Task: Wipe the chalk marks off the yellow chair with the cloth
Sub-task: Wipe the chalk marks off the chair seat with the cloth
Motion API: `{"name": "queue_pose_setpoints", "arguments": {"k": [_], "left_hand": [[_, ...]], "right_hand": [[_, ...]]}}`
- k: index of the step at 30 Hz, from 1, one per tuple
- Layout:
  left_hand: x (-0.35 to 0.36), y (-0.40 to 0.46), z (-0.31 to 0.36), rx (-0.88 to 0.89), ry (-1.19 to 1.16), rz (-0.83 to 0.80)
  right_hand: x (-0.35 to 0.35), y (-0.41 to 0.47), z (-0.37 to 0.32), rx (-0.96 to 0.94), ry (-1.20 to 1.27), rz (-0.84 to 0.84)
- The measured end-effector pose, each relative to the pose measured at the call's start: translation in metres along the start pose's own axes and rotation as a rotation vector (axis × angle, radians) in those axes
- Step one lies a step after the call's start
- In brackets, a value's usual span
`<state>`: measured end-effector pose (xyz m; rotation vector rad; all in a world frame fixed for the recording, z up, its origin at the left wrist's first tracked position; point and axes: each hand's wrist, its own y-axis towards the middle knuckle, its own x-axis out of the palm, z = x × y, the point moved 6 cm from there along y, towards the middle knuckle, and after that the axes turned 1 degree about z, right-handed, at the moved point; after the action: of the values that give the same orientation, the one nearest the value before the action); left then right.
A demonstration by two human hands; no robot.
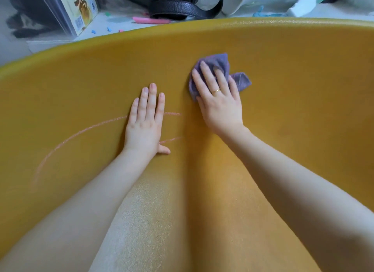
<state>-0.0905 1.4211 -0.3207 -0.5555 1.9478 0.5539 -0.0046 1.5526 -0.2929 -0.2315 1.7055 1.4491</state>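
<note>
The yellow chair [303,101] fills most of the head view, its curved surface facing me. A pink chalk line [85,130] arcs across its left half and runs under my left hand [146,121], which lies flat on the chair with straight fingers. Two short pink strokes [172,113] show just right of that hand. My right hand [218,97] presses a crumpled purple cloth [240,79] against the chair, fingers straight on top of it. The cloth pokes out above and to the right of the fingers.
Beyond the chair's top rim lie a pink chalk stick [149,20] and small chalk bits [110,29] on a pale floor. A book or box [79,10] stands at the upper left, a black bag strap [178,8] behind the rim, white items at upper right.
</note>
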Motion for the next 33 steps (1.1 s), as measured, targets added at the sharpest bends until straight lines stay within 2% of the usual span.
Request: {"name": "queue_pose_setpoints", "arguments": {"k": [4, 6, 11, 15, 19, 24, 27, 30, 33], "left_hand": [[0.003, 0.002, -0.003, -0.022, 0.028, 0.044], [0.005, 0.003, -0.004, -0.040, 0.066, 0.066], [0.010, 0.004, -0.005, -0.020, 0.032, 0.070], [0.007, -0.004, -0.006, -0.029, 0.069, 0.071], [0.002, -0.012, -0.017, -0.079, 0.079, 0.067], [0.004, -0.016, -0.039, -0.146, 0.030, 0.062], [0.009, -0.013, -0.042, -0.146, 0.038, 0.082], [0.016, -0.010, -0.042, -0.126, 0.005, 0.094], [0.014, -0.012, -0.040, -0.122, 0.032, 0.083]], "right_hand": [[-0.013, 0.044, 0.008, 0.026, -0.045, 0.163], [-0.005, 0.031, 0.001, 0.024, 0.015, 0.147], [0.029, -0.097, -0.039, -0.263, 0.136, -0.266], [0.028, -0.156, -0.057, -0.236, 0.126, -0.467], [0.028, -0.114, -0.052, -0.257, 0.072, -0.394], [0.004, 0.012, -0.035, -0.089, 0.014, -0.050], [-0.003, 0.043, -0.035, -0.033, 0.039, 0.068], [0.011, 0.016, -0.043, -0.040, 0.142, 0.025], [0.028, -0.062, -0.061, -0.274, 0.237, -0.205]]}}
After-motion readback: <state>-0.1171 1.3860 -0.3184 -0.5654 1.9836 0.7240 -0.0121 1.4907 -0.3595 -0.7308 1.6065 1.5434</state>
